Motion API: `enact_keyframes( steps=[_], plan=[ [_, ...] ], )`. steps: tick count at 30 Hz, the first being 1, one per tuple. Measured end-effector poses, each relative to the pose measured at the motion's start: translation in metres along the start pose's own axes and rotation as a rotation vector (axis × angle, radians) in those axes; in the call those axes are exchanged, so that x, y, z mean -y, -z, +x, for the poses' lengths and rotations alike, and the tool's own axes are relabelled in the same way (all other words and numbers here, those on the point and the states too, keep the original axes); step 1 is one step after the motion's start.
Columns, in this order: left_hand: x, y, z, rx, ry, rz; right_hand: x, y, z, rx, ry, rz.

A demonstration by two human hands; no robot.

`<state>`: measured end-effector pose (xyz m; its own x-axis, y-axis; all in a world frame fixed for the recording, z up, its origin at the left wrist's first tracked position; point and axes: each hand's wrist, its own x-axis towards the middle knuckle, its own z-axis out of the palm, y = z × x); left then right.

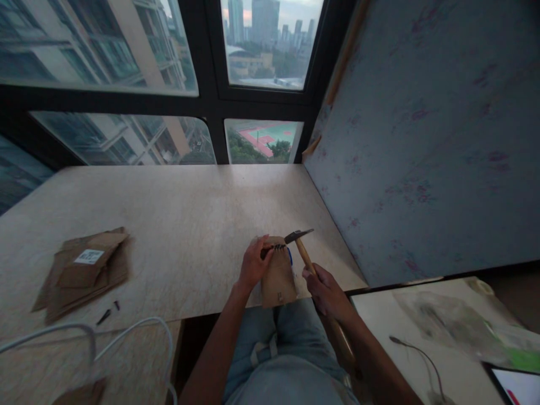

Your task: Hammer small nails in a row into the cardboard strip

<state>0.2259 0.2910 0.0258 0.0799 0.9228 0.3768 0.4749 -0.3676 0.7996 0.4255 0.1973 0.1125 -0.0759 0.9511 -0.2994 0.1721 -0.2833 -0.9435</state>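
Observation:
Near the counter's front edge lies a small brown cardboard piece, with a row of several dark screws or nails along its far end. My left hand rests at the cardboard's left side, its fingers pinched together by the leftmost dark piece; whether they grip it I cannot make out. To the right, my right hand is wrapped round the wooden handle of a hammer. The hammer's metal head is raised just right of the row. Something blue shows at the cardboard's right edge.
Brown paper envelopes are stacked at the left, near two small dark pieces. A white cable loops at the front left. On the right, a lower white table holds a thin cable, plastic bags and a screen. A patterned panel bounds the counter.

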Motion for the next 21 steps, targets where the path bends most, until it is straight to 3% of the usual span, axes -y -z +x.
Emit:
enact_keyframes(
  steps=[6,12,17,21],
  plan=[
    [-0.006,0.013,0.001,0.057,-0.014,-0.11,-0.005,0.001,-0.003,0.008,-0.006,0.039],
    [-0.007,0.044,-0.006,-0.176,-0.094,0.025,-0.004,0.003,-0.006,-0.012,-0.022,0.013],
    [0.006,0.096,-0.028,-0.353,0.088,0.103,0.002,0.004,-0.013,0.0,-0.012,0.043],
    [0.042,0.151,-0.063,-0.54,0.33,0.226,0.005,0.002,-0.02,0.016,-0.028,0.054]
  ],
)
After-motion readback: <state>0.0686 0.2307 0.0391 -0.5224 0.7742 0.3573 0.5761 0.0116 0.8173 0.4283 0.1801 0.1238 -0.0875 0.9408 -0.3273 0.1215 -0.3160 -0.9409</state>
